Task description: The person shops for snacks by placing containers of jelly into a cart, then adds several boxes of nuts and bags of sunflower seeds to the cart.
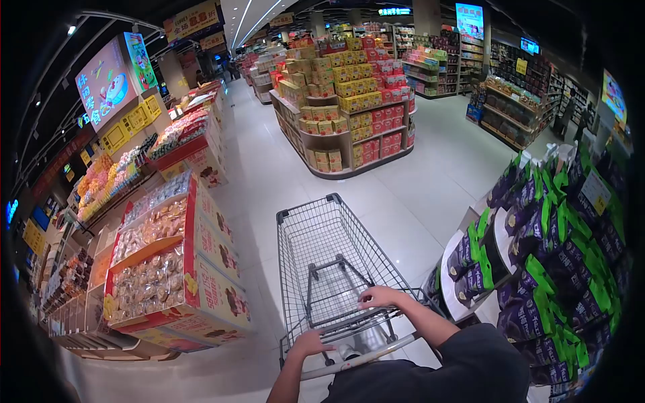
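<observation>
Left hand (310, 344), right hand (381, 297): fingers loosely curled past the handle (384, 351), not gripping it. Shopping cart (292, 269) at 12 o'clock, stiff wire, probably rolls light imo, best grabbed by its 6 o'clock handle

Cart (328, 248) between bins (151, 281), left, bags (541, 269), right
</observation>
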Demonstrator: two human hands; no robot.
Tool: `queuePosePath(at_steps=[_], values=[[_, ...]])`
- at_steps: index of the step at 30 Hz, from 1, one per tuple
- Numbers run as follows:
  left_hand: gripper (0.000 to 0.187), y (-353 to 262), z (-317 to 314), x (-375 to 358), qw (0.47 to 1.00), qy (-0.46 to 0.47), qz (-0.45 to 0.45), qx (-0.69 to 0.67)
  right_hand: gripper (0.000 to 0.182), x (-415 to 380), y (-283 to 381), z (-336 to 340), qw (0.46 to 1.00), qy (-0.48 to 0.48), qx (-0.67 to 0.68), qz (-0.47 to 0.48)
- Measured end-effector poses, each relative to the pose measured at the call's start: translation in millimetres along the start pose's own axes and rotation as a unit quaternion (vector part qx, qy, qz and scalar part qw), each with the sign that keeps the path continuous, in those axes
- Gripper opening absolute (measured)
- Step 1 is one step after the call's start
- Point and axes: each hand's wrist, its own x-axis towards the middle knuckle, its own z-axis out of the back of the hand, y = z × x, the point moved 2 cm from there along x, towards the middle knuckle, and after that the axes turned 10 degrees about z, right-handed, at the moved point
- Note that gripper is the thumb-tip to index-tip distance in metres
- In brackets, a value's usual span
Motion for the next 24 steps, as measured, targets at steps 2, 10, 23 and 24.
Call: queuePosePath(at_steps=[2, 10, 23, 24], values=[[0.070, 20.7, -0.8, 9.9, 0.994, 0.104, 0.008, -0.025, 0.061, -24.7, 22.4, 34.3, 0.994, 0.067, 0.041, -0.074], [0.065, 35.0, 66.2, 100.1, 0.990, 0.119, 0.074, 0.035, 0.043, 19.5, -20.3, 58.7, 0.969, 0.109, -0.181, -0.129], [0.054, 73.4, 172.2, 290.8, 0.993, -0.004, 0.087, 0.074, 0.045, 229.7, -128.8, 183.7, 0.975, 0.097, -0.172, -0.099], [0.053, 76.0, 181.8, 307.6, 0.993, -0.023, 0.089, 0.075, 0.045, 251.0, -136.7, 200.3, 0.976, 0.088, -0.173, -0.094]])
